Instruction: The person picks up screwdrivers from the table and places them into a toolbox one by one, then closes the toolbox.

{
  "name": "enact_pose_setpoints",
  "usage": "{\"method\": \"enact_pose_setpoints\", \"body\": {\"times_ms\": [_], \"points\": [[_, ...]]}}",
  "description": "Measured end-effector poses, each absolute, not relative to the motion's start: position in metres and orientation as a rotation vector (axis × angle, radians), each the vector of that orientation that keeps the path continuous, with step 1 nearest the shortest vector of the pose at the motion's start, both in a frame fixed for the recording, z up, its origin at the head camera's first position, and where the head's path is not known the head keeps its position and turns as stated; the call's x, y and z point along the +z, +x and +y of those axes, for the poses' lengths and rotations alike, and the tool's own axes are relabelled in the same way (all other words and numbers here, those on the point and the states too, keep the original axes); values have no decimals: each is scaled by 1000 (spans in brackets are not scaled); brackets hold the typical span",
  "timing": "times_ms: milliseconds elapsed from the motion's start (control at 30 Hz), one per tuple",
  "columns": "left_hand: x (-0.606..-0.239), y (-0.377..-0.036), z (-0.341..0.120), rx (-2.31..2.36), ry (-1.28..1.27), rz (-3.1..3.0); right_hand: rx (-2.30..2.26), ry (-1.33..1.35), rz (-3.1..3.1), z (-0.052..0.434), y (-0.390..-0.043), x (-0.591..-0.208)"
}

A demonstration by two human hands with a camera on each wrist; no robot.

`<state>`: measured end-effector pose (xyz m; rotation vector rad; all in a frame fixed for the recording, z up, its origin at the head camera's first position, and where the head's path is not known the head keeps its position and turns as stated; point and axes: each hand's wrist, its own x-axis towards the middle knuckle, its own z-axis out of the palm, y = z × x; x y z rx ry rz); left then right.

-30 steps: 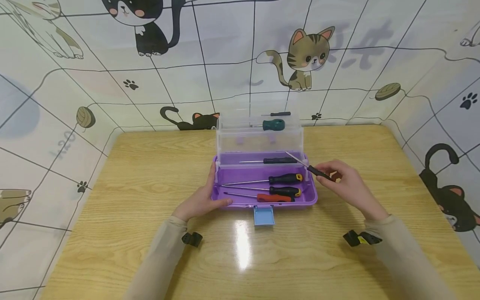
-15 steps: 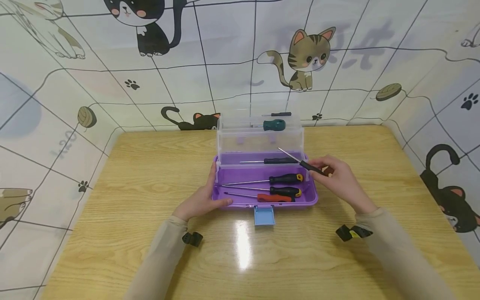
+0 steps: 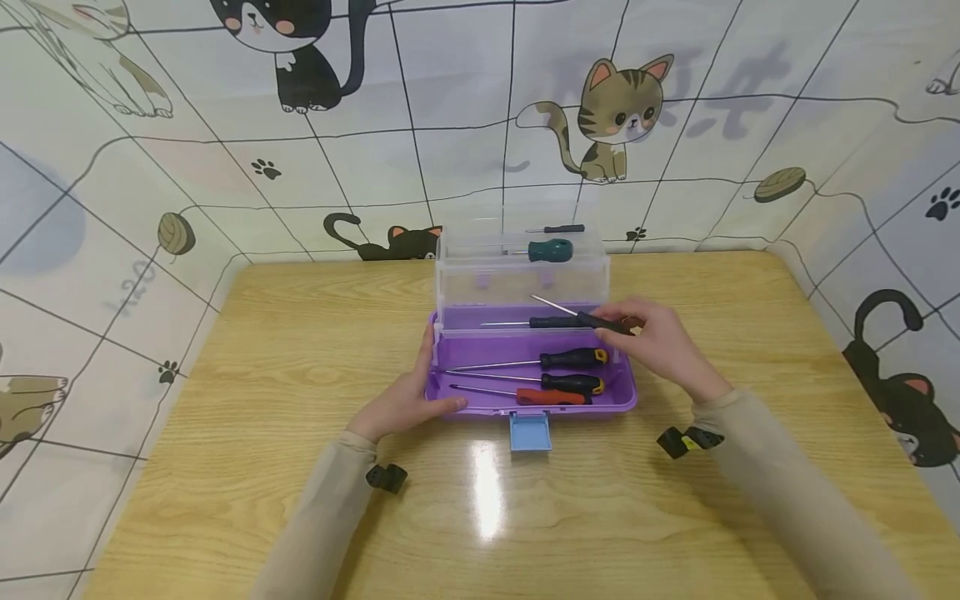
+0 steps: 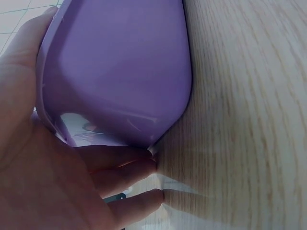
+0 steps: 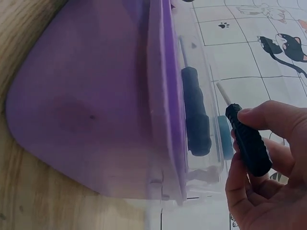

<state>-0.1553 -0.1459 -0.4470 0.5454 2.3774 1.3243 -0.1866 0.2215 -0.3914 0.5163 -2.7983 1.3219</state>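
A purple toolbox (image 3: 483, 346) with its clear lid (image 3: 521, 287) raised sits on the table. My left hand (image 3: 401, 404) holds its left end, thumb over the front rim and fingers against the end wall (image 4: 120, 62). Over the box's back right part, my right hand (image 3: 660, 337) pinches a black-handled screwdriver (image 5: 249, 143) between thumb and fingers, its shaft pointing up and left. Below it in the head view lies another black screwdriver (image 3: 553, 322) at the back. Two black-and-yellow screwdrivers (image 3: 573, 358) and a red-handled one (image 3: 551, 397) lie in front.
A teal stubby screwdriver (image 3: 551, 250) and a small black screwdriver (image 3: 564, 228) lie in the raised lid. The blue latch (image 3: 530, 433) hangs down at the front. A cat-printed sheet (image 3: 420, 75) encloses the wooden table (image 3: 330, 317) at the back and sides.
My right hand has moved left and slightly back with the screwdriver, from beside the toolbox's right end to over its back part. The left hand stays on the box.
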Motion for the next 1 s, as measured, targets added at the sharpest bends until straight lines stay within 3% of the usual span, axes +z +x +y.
{"method": "enact_pose_setpoints", "body": {"times_ms": [600,1000], "points": [[-450,-157,-147,1330,549,2387,1246,714,-2861,202,-224,-384],[-448,-155,-146,1328,559,2395,1194,985,-2881,193,-249,-384]]}}
